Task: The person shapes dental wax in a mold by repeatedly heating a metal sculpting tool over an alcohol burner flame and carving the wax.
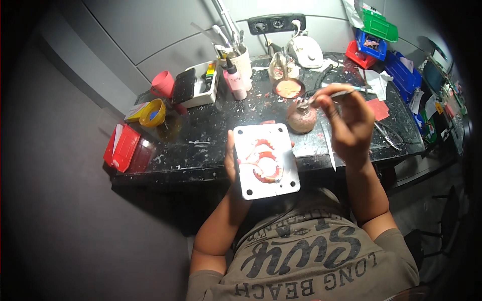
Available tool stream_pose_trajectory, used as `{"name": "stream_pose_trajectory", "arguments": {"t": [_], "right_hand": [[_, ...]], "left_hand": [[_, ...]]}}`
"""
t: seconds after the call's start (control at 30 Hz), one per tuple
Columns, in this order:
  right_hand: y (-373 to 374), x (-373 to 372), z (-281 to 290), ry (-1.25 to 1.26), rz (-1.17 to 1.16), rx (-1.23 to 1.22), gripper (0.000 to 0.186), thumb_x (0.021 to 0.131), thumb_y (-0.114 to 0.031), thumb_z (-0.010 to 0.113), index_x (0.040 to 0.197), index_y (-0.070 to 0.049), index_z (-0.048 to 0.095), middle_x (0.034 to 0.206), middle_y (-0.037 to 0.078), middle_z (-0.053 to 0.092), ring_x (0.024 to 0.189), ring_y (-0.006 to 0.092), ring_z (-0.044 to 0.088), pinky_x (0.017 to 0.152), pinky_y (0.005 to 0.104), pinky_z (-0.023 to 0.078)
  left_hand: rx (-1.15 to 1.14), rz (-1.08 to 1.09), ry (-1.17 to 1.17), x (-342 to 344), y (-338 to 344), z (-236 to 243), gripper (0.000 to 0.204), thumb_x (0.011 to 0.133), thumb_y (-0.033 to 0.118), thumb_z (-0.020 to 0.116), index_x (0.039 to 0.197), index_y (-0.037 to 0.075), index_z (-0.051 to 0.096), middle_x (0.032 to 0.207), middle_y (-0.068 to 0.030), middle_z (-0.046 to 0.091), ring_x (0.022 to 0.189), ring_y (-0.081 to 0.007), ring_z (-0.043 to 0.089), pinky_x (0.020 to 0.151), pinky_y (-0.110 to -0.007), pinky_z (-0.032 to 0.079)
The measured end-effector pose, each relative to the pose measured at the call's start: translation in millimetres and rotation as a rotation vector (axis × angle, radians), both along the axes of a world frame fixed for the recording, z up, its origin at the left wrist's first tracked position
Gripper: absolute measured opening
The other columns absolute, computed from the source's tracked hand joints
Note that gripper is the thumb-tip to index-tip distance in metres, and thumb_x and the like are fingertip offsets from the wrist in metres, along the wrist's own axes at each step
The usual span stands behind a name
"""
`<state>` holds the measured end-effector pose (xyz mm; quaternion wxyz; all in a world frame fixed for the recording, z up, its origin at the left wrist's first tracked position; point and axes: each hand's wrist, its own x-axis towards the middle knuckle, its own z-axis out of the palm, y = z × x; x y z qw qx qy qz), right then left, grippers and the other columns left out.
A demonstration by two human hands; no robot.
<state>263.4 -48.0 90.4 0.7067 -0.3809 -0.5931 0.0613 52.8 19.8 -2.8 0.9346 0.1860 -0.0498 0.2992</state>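
Observation:
My left hand (pixel 231 158) holds a white rectangular metal plate (pixel 242 185) with holes at its corners. On it lie red, wax-like arched pieces with tooth-like rows (pixel 268 173). My right hand (pixel 349 123) is closed on a slender instrument (pixel 342 94), its near end over a round, pinkish-stained bottle (pixel 301 120) with a metal neck, which looks like a burner. A white blade-like tool (pixel 329 150) lies below it, beside my right hand. A shallow dish of pale pink material (pixel 288 89) stands behind the bottle.
Along the black worktop (pixel 201 155) stand a red bin (pixel 125 150), yellow bowl (pixel 150 118), pink mug (pixel 160 80), white tray (pixel 198 100), pink bottle (pixel 236 85) and tool cup (pixel 240 55). A white device (pixel 306 50), coiled cord (pixel 386 138) and coloured bins (pixel 379 27) are at back and right.

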Motion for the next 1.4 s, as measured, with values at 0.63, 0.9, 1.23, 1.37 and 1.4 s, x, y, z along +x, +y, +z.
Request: {"name": "stream_pose_trajectory", "arguments": {"t": [0.63,0.9,1.23,1.37,1.4], "right_hand": [[29.8,56.2,7.6,-0.028,-0.136,-0.172,0.007,0.102,-0.002,0.065,0.099,0.003,0.069,0.088,0.007,0.073,0.083,0.0128,0.071,0.078,0.0278,0.056],[22.7,66.9,-11.9,0.052,-0.136,-0.171,0.007,0.103,-0.004,0.066,0.101,0.003,0.069,0.090,0.006,0.073,0.085,0.0127,0.071,0.080,0.0275,0.057],[15.6,46.6,-2.0,0.015,-0.099,-0.096,0.004,0.102,0.000,0.066,0.102,0.002,0.070,0.091,0.006,0.074,0.086,0.0122,0.071,0.081,0.0264,0.056],[26.1,49.3,6.2,-0.106,-0.267,-0.091,0.004,0.099,0.001,0.067,0.099,0.002,0.070,0.087,0.007,0.074,0.082,0.0123,0.072,0.078,0.0273,0.056],[28.4,50.6,6.7,-0.144,-0.292,-0.131,0.004,0.099,0.000,0.067,0.098,0.002,0.070,0.085,0.008,0.074,0.081,0.0126,0.073,0.078,0.0276,0.056]], "left_hand": [[-0.023,-0.029,-0.061,3.4,1.9,0.5,0.100,0.096,0.081,0.045,0.159,0.004,0.037,0.136,-0.0445,0.053,0.114,-0.0655,0.061,0.090,-0.074,0.055],[0.007,-0.033,-0.035,1.5,2.3,2.7,0.097,0.097,0.080,0.044,0.158,0.005,0.039,0.136,-0.0424,0.055,0.115,-0.0622,0.062,0.093,-0.072,0.055],[0.040,-0.026,-0.010,1.6,1.5,4.1,0.094,0.099,0.079,0.040,0.158,0.006,0.040,0.136,-0.0409,0.057,0.116,-0.0572,0.064,0.095,-0.068,0.055],[0.046,-0.031,-0.030,1.8,-0.7,5.1,0.094,0.099,0.079,0.040,0.158,0.006,0.039,0.135,-0.0404,0.058,0.116,-0.0579,0.064,0.096,-0.069,0.055],[0.049,-0.017,-0.016,1.3,-0.8,5.0,0.093,0.099,0.079,0.040,0.158,0.006,0.039,0.135,-0.0402,0.058,0.116,-0.0579,0.064,0.096,-0.069,0.055]]}}
